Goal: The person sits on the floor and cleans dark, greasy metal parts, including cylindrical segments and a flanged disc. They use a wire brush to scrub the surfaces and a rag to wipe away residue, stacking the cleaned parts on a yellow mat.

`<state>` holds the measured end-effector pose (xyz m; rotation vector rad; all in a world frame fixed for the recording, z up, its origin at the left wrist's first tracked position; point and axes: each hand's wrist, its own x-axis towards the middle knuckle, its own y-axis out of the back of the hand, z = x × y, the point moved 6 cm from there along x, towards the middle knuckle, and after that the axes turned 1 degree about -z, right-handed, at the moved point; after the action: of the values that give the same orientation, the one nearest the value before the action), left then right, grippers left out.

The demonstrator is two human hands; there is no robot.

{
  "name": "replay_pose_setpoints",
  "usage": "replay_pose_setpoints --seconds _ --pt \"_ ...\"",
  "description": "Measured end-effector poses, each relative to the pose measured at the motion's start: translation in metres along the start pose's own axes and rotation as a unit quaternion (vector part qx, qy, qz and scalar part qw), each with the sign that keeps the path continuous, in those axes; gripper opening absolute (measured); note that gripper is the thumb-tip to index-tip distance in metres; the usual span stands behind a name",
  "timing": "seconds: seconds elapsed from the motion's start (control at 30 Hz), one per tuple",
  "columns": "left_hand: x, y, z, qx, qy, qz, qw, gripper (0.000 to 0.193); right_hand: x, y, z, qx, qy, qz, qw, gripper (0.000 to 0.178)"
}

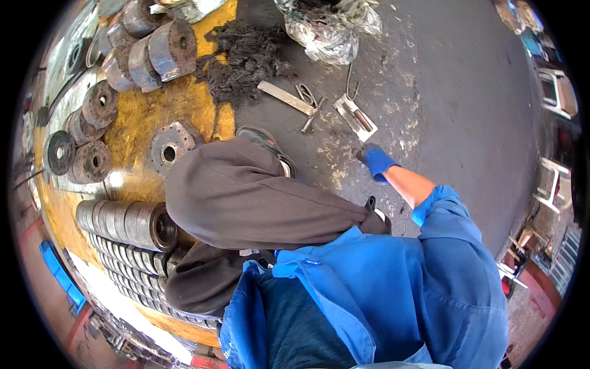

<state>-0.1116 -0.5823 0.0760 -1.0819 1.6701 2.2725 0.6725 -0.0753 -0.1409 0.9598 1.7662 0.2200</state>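
My right hand (377, 163), in a blue glove with dark fingers, is low over the dark grey floor (467, 135) to the right of my knees. Its fingertips blend into the floor, so I cannot make out their pose or anything in them. Just beyond it lies a flat rectangular metal tool (365, 128) with a long handle, shaped like a trowel. Farther left are a flat metal bar (283, 96) and a bent metal piece with a loop (306, 95). My left hand is out of sight.
A heap of dark, stringy matter (236, 64) lies beside a clear plastic bag (326, 43). On the yellow-stained floor at left stand several thick metal rings (172, 50), a holed metal disc (179, 140) and rows of metal cylinders (123, 220). White frames (556, 92) line the right edge.
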Motion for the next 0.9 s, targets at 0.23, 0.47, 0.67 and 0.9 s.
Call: replay_pose_setpoints --seconds 0.23,0.47,0.67,0.9 --pt "-0.048 0.002 -0.130 -0.070 0.115 -0.004 0.991 0.060 0.103 0.028 -0.136 -0.378 0.125 -0.010 0.917 0.059" --pt "-0.040 0.038 -0.220 -0.306 -0.022 0.094 0.947 0.028 0.096 0.049 -0.209 -0.416 0.192 -0.026 0.889 0.083" --pt "-0.139 0.106 0.000 -0.373 -0.281 0.129 0.875 0.035 0.127 0.105 -0.180 -0.117 0.139 0.081 0.980 0.051" --pt "-0.292 0.068 0.323 -0.284 -0.603 -0.062 0.742 0.039 0.061 0.219 -0.375 0.113 0.347 0.142 0.920 0.043"
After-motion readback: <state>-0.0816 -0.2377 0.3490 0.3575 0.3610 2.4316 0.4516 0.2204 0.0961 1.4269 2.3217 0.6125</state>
